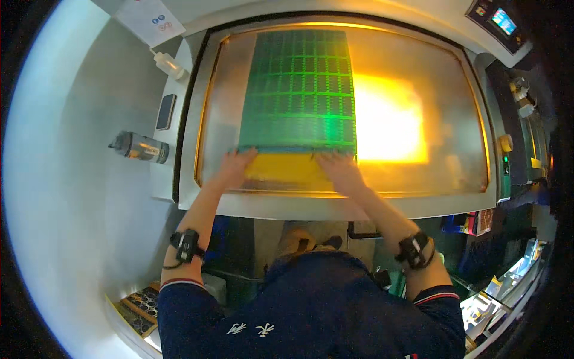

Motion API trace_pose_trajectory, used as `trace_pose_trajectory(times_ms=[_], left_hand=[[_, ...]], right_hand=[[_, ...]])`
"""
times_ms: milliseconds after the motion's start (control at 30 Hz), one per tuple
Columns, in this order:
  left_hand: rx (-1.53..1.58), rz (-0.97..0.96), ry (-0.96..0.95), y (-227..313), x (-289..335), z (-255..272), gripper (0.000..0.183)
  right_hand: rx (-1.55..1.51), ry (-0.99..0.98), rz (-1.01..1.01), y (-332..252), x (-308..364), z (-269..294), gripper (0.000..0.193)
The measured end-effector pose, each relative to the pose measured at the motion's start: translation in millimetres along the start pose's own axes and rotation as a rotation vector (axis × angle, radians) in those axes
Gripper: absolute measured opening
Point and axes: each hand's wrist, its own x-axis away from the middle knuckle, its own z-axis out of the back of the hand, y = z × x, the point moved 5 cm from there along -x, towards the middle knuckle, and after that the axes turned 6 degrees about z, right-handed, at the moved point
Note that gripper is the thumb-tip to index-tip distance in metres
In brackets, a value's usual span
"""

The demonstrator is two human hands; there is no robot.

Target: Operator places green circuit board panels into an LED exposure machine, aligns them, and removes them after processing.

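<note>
A large green circuit board panel [305,90] with a bright grid pattern lies on the framed metallic bed [227,107] in front of me. A bluish strip [284,149] runs along its near edge. My left hand [238,167] is at the panel's near left corner, fingers stretched forward over the edge. Near the right corner, my right hand [342,170] has its fingers extended and apart, touching the same edge. Both hands are slightly blurred, and their thumbs are hard to make out. Yellow light shows on the bed between them.
A strong yellow-white glare [391,119] covers the bed right of the panel. On the left ledge are a grey bottle [140,148], a phone [167,112] and a white squeeze bottle [169,65]. A small screen [504,21] is at the upper right, a knob [506,143] at the right edge.
</note>
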Motion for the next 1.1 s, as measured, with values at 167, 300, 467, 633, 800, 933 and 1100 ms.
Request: trace_pose_trajectory(times_ms=[167,300,467,633,800,933,1100], left_hand=[[0.186,-0.019,0.098,-90.5,-173.6,74.1,0.065],[0.205,0.079,0.364,-169.0,-326.5,107.7,0.066],[0.028,0.11,0.318,-186.8,-440.6,187.2,0.063],[-0.112,-0.045,0.196,-274.3,-494.3,196.5,0.042],[0.07,-0.004,0.358,-186.6,-454.5,172.6,0.065],[0.065,0.089,0.439,-214.2,-374.1,150.9,0.078],[0.03,0.033,0.386,-142.5,-264.1,112.3,0.075]], right_hand=[[-0.173,0.043,0.026,125.4,-165.4,36.9,0.07],[0.057,0.22,-0.022,219.3,-293.1,49.0,0.07],[0.077,0.12,-0.192,325.6,-404.2,93.3,0.074],[0.022,0.189,-0.195,343.5,-475.4,95.9,0.076],[0.139,0.353,-0.007,355.7,-408.6,43.0,0.079],[0.156,0.334,-0.047,244.9,-380.4,63.3,0.081],[0.21,0.293,-0.08,171.9,-267.3,43.1,0.079]])
